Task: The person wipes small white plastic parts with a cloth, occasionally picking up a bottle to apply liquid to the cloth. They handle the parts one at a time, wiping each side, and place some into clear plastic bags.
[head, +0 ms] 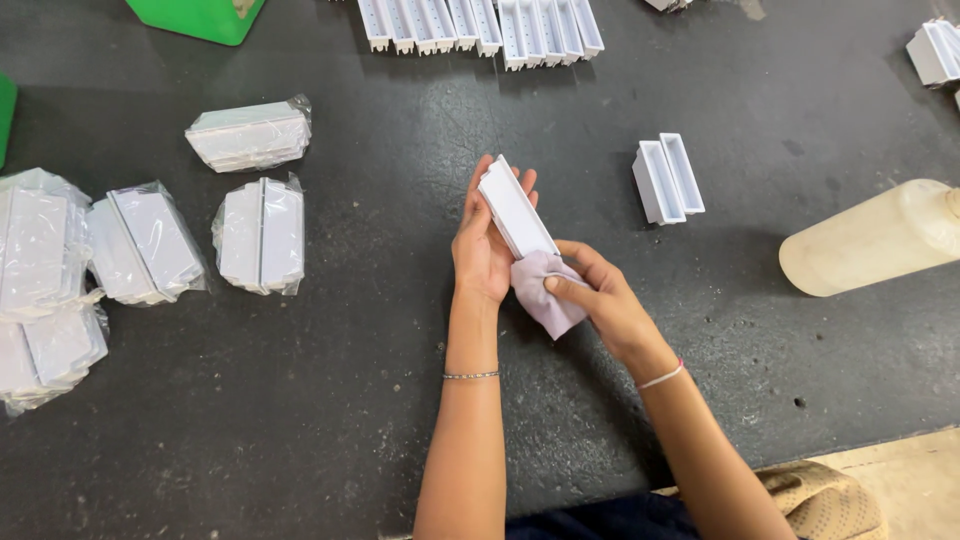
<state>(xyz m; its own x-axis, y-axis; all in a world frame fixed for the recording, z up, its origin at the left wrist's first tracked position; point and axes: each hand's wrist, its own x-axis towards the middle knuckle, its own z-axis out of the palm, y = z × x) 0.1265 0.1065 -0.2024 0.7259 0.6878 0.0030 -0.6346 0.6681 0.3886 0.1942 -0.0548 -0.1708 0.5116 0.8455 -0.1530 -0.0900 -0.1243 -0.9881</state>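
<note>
My left hand (480, 250) cradles a long white plastic casing (514, 208), tilted with its far end pointing away from me. My right hand (600, 295) pinches a pale pink cloth (540, 285) against the near end of that casing. Both hands hover above the dark table (400, 380), near its middle.
Several white parts wrapped in clear plastic bags (260, 235) lie at the left. Two bare white casings (668, 178) sit side by side to the right, and a row of more casings (480, 22) lines the far edge. A cream plastic bottle (870, 240) lies on its side at the right. A green bin (200, 15) stands at the far left.
</note>
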